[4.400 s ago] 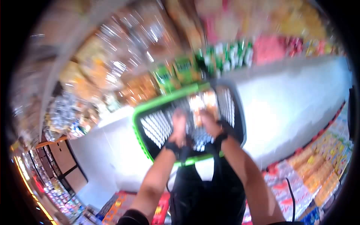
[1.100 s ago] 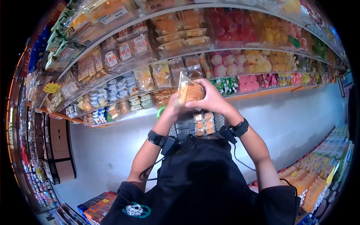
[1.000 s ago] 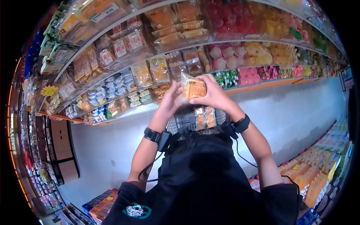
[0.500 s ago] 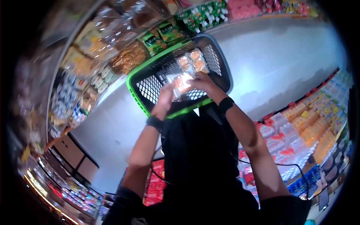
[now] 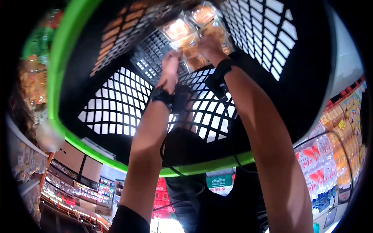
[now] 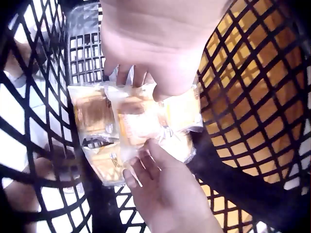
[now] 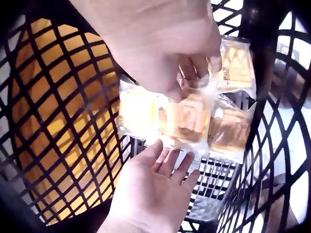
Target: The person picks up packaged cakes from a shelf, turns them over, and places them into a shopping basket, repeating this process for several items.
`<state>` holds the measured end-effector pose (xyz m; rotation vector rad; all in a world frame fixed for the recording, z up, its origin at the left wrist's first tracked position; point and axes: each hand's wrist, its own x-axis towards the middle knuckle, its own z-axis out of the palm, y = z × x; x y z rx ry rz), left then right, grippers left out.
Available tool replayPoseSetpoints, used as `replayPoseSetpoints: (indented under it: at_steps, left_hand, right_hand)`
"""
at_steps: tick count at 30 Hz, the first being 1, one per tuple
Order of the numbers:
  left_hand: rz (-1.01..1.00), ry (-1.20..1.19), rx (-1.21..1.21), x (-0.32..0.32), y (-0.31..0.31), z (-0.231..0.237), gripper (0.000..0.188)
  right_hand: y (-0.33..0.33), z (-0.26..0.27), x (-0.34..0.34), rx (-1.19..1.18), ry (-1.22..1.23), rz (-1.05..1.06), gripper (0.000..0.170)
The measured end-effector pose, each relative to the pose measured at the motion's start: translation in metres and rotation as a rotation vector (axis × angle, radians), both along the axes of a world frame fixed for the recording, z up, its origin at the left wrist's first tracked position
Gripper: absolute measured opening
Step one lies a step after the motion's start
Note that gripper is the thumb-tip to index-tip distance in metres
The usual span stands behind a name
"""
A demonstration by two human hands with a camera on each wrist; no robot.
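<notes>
Packet between left hand, right hand inside basket

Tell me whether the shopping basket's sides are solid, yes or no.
No, the basket has lattice sides, with light showing through the gaps.

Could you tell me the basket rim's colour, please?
The rim is green, grey at right; clearest in head view.

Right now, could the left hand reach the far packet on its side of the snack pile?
Probably yes: no hand covers the far packet, and the left hand is near, though its grip seems busy on the middle packet.
</notes>
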<state>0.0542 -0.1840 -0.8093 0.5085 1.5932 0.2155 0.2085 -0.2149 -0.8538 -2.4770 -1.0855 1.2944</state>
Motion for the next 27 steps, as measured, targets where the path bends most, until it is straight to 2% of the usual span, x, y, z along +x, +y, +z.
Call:
replayPoseSetpoints:
  at_steps: [3, 6, 7, 9, 10, 11, 12, 13, 14, 15, 16, 17, 18, 19, 20, 21, 22, 24, 26, 27]
  left_hand:
    - [0.058, -0.026, 0.059, 0.013, 0.001, 0.002, 0.033]
    - [0.028, -0.028, 0.031, 0.012, 0.001, -0.001, 0.035]
    - [0.074, -0.11, 0.03, 0.01, 0.002, 0.0, 0.034]
    - [0.117, 0.031, 0.13, 0.003, -0.006, -0.005, 0.033]
    - [0.137, 0.1, 0.181, 0.004, -0.003, 0.007, 0.033]
    - [0.118, 0.129, 0.161, 0.001, -0.004, 0.027, 0.026]
    - [0.031, 0.154, 0.124, -0.008, -0.005, 0.041, 0.02]
    - [0.025, 0.216, 0.108, -0.008, -0.006, 0.067, 0.015]
    - [-0.224, 0.259, 0.11, -0.025, -0.005, 0.071, 0.019]
    - [-0.255, 0.242, 0.155, -0.051, -0.015, 0.057, 0.022]
    - [-0.194, 0.27, 0.106, -0.032, -0.006, 0.12, 0.021]
    - [-0.237, 0.241, 0.309, -0.055, -0.032, 0.076, 0.033]
    - [-0.059, 0.222, 0.013, -0.024, 0.009, 0.195, 0.019]
    - [-0.195, 0.251, 0.068, -0.02, 0.013, 0.228, 0.028]
    - [-0.089, 0.083, 0.126, -0.018, 0.021, 0.274, 0.023]
    - [-0.009, 0.045, 0.243, -0.014, 0.023, 0.309, 0.02]
    - [0.076, 0.009, 0.344, -0.011, 0.029, 0.338, 0.018]
    - [0.054, 0.025, 0.386, -0.011, 0.049, 0.409, 0.017]
    - [0.081, -0.053, 0.522, -0.011, 0.067, 0.47, 0.018]
    - [0.087, -0.076, 0.587, -0.011, 0.08, 0.498, 0.017]
  right_hand:
    - [0.012, 0.015, 0.0, -0.052, 0.055, -0.12, 0.029]
    - [0.015, 0.013, -0.002, -0.096, 0.043, -0.07, 0.031]
    - [0.014, 0.017, 0.0, -0.097, 0.1, -0.076, 0.033]
    - [0.017, 0.033, -0.004, -0.076, 0.016, -0.065, 0.032]
    - [0.019, 0.048, -0.004, -0.063, -0.028, -0.063, 0.032]
    - [0.02, 0.07, -0.001, -0.062, 0.032, -0.02, 0.033]
    - [0.015, 0.076, -0.001, -0.05, 0.017, 0.023, 0.03]
    - [0.02, 0.125, 0.009, -0.019, 0.105, 0.225, 0.031]
    - [0.023, 0.157, 0.011, 0.006, 0.115, 0.348, 0.031]
    - [0.025, 0.189, 0.013, 0.039, 0.124, 0.467, 0.031]
    - [0.015, 0.195, 0.007, 0.103, 0.094, 0.432, 0.027]
    - [0.006, 0.202, 0.001, 0.166, 0.064, 0.398, 0.024]
    - [0.015, 0.221, 0.003, -0.044, 0.281, 0.298, 0.02]
    - [0.016, 0.263, 0.001, 0.086, 0.282, 0.234, 0.019]
    - [0.017, 0.306, -0.001, 0.217, 0.282, 0.181, 0.018]
    - [0.013, 0.329, -0.005, 0.412, 0.337, 0.055, 0.019]
    - [0.023, 0.357, -0.009, 0.304, 0.233, 0.18, 0.019]
    - [0.026, 0.402, -0.01, 0.459, 0.33, 0.268, 0.02]
    - [0.043, 0.482, -0.014, 0.273, 0.501, 0.052, 0.01]
    - [0.053, 0.5, -0.016, 0.448, 0.512, 0.09, 0.01]
